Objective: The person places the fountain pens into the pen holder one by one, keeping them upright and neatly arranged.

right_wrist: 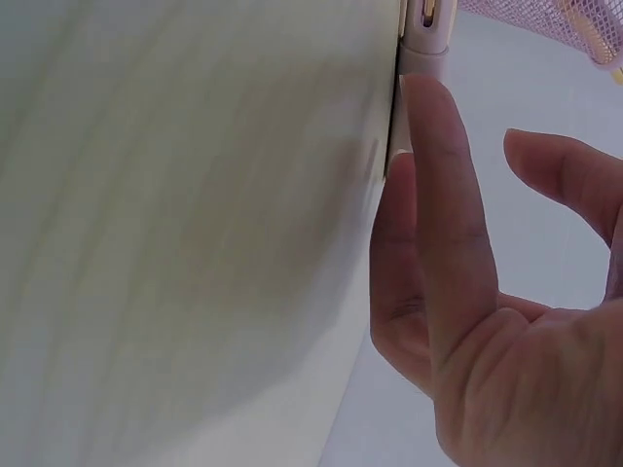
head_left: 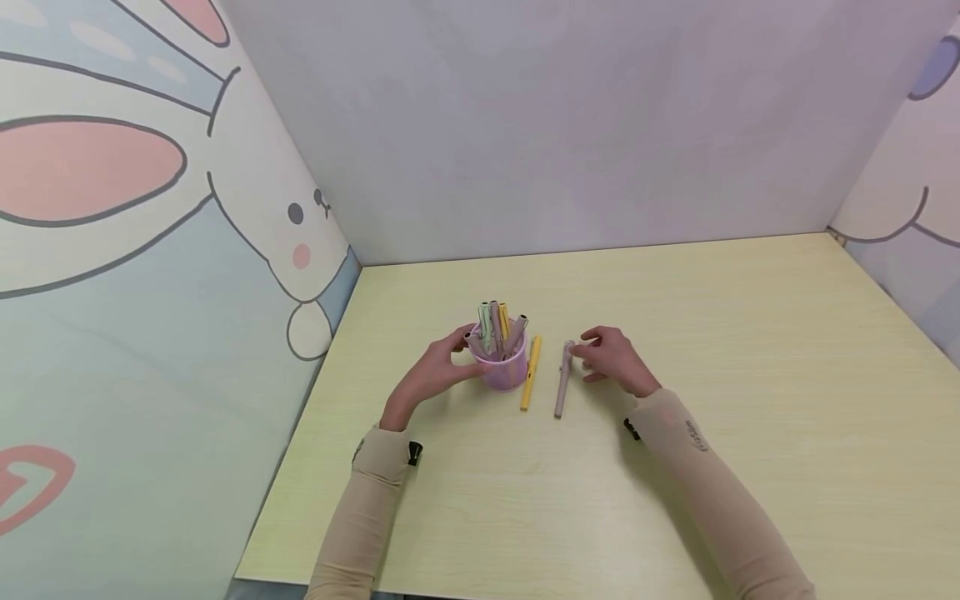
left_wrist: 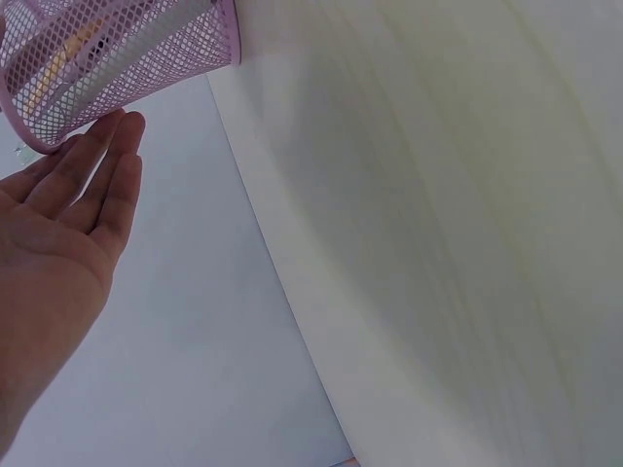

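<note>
A pinkish-purple mesh pen cup (head_left: 505,377) stands on the table, holding several pens in green, mauve and yellow. My left hand (head_left: 437,367) holds the cup from its left side, thumb at the front and fingers behind; in the left wrist view the fingers (left_wrist: 119,180) lie against the mesh. Just right of the cup lies a yellow pen (head_left: 530,375), with a bit of green showing beside its far end. A mauve pen (head_left: 562,387) lies farther right. My right hand (head_left: 611,360) is at this pen's far end, fingers loosely bent, thumb apart from them in the right wrist view.
The pale wood-grain table (head_left: 720,333) meets a plain light wall (head_left: 562,125) at the back. Along the left side stands a wall panel (head_left: 150,350) with a cartoon rabbit, and another printed panel (head_left: 900,167) is on the right.
</note>
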{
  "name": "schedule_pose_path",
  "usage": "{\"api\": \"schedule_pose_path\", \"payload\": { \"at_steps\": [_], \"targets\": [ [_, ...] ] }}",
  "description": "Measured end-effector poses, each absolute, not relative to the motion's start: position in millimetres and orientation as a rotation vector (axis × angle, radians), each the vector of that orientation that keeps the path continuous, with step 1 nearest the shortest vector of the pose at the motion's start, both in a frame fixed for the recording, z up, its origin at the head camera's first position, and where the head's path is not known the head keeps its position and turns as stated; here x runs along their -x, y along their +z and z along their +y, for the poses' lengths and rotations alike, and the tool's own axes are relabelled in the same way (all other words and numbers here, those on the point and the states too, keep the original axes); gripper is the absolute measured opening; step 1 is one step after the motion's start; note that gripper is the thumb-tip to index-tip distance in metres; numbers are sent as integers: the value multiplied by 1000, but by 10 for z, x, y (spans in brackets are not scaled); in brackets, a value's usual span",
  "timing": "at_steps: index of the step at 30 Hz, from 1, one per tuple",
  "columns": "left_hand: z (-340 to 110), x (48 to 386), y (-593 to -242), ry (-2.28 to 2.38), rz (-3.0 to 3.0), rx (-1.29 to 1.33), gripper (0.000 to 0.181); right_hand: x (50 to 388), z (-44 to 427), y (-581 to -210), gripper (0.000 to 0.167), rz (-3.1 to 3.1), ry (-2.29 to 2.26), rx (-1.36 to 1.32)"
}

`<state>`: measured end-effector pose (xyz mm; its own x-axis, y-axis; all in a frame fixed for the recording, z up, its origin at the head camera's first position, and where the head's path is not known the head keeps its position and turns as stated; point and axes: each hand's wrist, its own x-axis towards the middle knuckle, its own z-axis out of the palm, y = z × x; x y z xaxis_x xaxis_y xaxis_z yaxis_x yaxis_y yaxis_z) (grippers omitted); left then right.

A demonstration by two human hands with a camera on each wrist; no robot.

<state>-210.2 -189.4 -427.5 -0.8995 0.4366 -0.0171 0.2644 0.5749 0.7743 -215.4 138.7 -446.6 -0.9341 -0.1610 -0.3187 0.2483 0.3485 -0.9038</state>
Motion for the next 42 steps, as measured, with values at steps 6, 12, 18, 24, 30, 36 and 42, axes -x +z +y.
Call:
{"api": "schedule_pose_path", "payload": {
  "at_steps": [6,12,18,24,30,36,42],
  "targets": [
    [-1895,2106,-4279,1232,2601,-597,79,2179,1360,-4473,57,2284,-1558,-87],
    [-1899,2103,-4277,1227,2595,-591,79,2195,1318,-4478,55,2287,-1523,-95],
    [-1894,2103,-4267,1216,2599,-578,80,2205,1271,-4492,54,2331,-1478,-83],
    [-1891,2095,-4255,1221,2598,-575,79,2215,1224,-4502,55,2386,-1410,-73],
    [-1898,2100,-4268,1227,2598,-577,80,2217,1174,-4476,55,2421,-1352,-103],
    [-1898,2097,-4267,1230,2600,-583,79,2216,1091,-4476,54,2489,-1274,-104],
    [-1908,2090,-4278,1233,2603,-595,77,2224,1049,-4505,50,2549,-1211,-71]
  ]
}}
